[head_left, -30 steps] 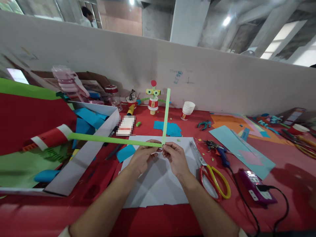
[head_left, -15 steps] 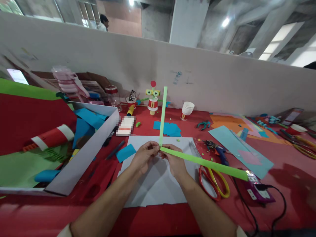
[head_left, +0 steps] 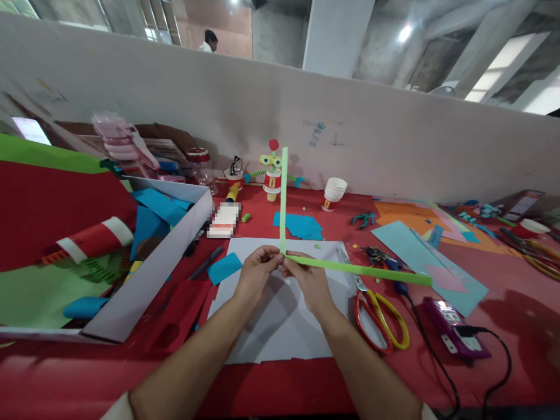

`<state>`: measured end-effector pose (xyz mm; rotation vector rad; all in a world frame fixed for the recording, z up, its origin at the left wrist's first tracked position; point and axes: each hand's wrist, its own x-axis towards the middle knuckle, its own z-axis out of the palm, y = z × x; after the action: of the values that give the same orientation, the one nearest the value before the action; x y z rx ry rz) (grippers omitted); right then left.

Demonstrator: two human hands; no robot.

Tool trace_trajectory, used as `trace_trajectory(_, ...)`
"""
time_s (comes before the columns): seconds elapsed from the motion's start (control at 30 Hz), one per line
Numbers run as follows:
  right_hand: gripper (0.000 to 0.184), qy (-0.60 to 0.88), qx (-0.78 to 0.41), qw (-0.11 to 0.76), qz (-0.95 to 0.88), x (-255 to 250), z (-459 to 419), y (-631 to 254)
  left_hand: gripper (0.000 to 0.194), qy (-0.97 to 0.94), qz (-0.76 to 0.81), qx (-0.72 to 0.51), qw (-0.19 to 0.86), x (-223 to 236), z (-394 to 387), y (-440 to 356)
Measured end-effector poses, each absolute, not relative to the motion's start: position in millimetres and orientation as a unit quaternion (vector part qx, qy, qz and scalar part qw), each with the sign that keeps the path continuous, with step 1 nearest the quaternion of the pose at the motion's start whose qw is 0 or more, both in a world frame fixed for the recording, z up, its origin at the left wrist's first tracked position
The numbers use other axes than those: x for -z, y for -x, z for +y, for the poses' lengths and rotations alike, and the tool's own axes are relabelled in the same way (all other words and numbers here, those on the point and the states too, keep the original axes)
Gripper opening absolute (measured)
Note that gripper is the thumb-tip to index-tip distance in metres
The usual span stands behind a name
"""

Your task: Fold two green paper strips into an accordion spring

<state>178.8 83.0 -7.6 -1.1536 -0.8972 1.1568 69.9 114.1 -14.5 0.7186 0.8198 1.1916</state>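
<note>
Two light green paper strips meet at a corner between my hands. One strip (head_left: 284, 198) stands upright, pointing away from me. The other strip (head_left: 363, 270) runs out to the right, above the scissors. My left hand (head_left: 258, 274) pinches the joint from the left with closed fingers. My right hand (head_left: 306, 280) pinches it from the right. Both hands hover over a white sheet (head_left: 280, 326) lying on the red table (head_left: 280, 391).
Red and yellow scissors (head_left: 380, 315) lie right of the sheet, then a glue gun (head_left: 389, 265) and a purple power strip (head_left: 455, 329) with a cable. A white box (head_left: 149, 274) of paper scraps stands on the left. A paper-cup robot (head_left: 272, 175) and stacked cups (head_left: 335, 193) stand by the partition wall.
The horizontal strip, which pointed left a second ago, has been folded over and now points right. The upright strip has leaned slightly left. My hands stayed at the joint.
</note>
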Motion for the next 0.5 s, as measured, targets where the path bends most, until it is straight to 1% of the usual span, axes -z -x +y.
trace_trajectory(0.2,0.015,0.517,-0.517,0.605,-0.315,0,85,-179,0.027,-0.303,0.376,-0.516,0.707,9,113,-69)
trace_trajectory(0.37,0.012,0.521,-0.501,0.604,-0.336,3,86,-182,0.028,-0.317,0.376,-0.455,0.742,6,117,-62)
trace_trajectory(0.5,0.014,0.537,-0.483,0.57,-0.391,5,87,-186,0.024,-0.399,0.382,-0.42,0.72,6,118,-57)
